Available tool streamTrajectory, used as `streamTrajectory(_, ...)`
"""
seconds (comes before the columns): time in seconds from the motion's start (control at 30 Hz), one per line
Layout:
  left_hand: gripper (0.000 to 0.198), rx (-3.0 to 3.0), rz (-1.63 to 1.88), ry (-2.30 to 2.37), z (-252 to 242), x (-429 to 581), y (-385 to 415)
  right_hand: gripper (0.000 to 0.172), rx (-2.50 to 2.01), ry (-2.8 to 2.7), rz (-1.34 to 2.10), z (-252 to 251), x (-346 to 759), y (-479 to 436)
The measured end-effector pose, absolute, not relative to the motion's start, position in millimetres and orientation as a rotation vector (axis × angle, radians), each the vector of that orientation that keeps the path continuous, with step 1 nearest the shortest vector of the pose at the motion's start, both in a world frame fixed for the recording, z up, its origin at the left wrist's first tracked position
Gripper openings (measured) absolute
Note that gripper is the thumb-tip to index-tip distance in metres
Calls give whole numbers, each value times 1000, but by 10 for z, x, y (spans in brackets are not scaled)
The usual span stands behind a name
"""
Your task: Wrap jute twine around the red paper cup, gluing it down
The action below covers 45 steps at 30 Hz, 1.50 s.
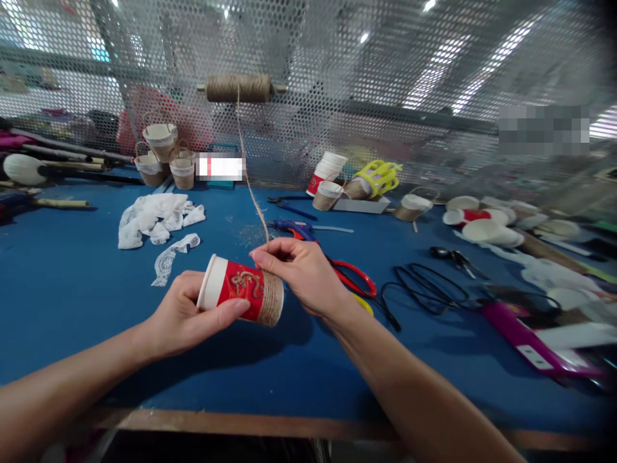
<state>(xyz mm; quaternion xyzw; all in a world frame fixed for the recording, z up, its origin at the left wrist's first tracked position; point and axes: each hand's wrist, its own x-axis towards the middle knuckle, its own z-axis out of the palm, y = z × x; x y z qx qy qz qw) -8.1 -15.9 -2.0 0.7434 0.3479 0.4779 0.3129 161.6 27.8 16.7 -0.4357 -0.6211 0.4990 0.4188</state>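
Observation:
My left hand (193, 315) is wrapped round a red and white paper cup (241, 289), tilted on its side with the rim to the left. Brown twine is wound round the cup's base end, and a dragon-like pattern shows on the red part. With thumb and fingers pinched, my right hand (303, 267) holds the twine (258, 206) at the cup's upper edge. That strand runs up to a twine spool (238, 88) on a rod at the mesh. Behind my right hand lie a blue glue gun (292, 226) and red-handled scissors (357, 278), partly hidden.
White lace (154, 218) lies left of the cup. Small twine-covered baskets (183, 170) stand at the back left. Stacked paper cups (330, 168) are at the back. A black cable (429, 289) and a purple object (525, 334) lie right. The wooden table edge (216, 421) runs in front.

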Motion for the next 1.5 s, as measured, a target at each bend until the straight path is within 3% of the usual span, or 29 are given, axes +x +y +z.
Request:
streamTrajectory(0.33, 31, 1900, 1280, 927, -23, -78, -155, 20, -1135, -1608, 1225, 140, 1615, 313)
streamTrajectory(0.5, 12, 1554, 1330, 1026, -98, -60, -54, 30, -1266, -1590, 1078, 120, 1694, 373)
streamTrajectory(0.6, 16, 1330, 1350, 1032, -155, -54, 26, 36, -1258, -1723, 1078, 179, 1725, 310)
streamTrajectory(0.73, 17, 1224, 1338, 1010, -185, -62, 59, 30, -1264, -1950, 1069, 259, 1675, 168)
streamTrajectory(1.07, 22, 1313, 1305, 1061, -148, -62, 26, 23, -1311, -1957, 983, 251, 1593, 146)
streamTrajectory(1.5, 7, 1628, 1227, 1008, -123, -100, 6, 27, -1115, -1735, 1228, 134, 1740, 143)
